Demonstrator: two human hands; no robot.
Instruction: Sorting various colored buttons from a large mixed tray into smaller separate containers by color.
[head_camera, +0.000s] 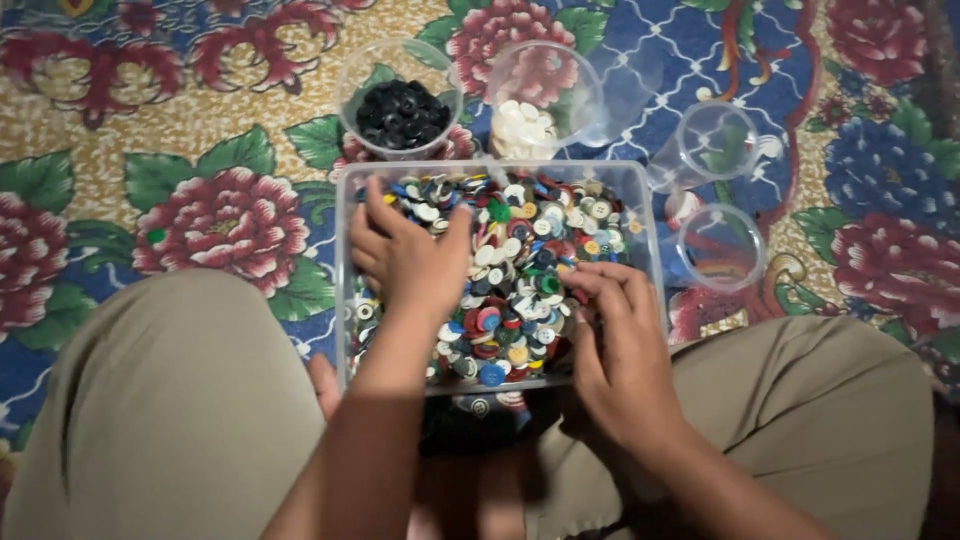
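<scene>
Nearest the camera, two knees in khaki trousers (170, 400) frame the scene, the person sitting on a floral mat (150, 150) patterned with big red blooms and green leaves. Between the knees sits a clear rectangular plastic tub (345, 300), and it is packed with mixed buttons (520, 270): red, blue, white, green, yellow, all jumbled together.

Both hands are in that tub. The left hand (405, 255) lies flat on the heap at the tub's left side, palm down, fingers stretched forward and slightly fanned, thumb angled out to the right; it presses on the buttons and whether it grips any I cannot tell. The right hand (610, 320) works the lower right part of the pile, fingers curled down and bunched together, tips touching the buttons near the middle; whether one is pinched between them is hidden.

Beyond the tub's far wall, a clear round cup of black buttons (402, 113) stands to the left, and just beside it a tilted clear cup of white buttons (525, 128). Off to the right, on the mat, two empty clear cups: one (715, 140) farther away, the other (722, 245) close to the tub's right wall.
</scene>
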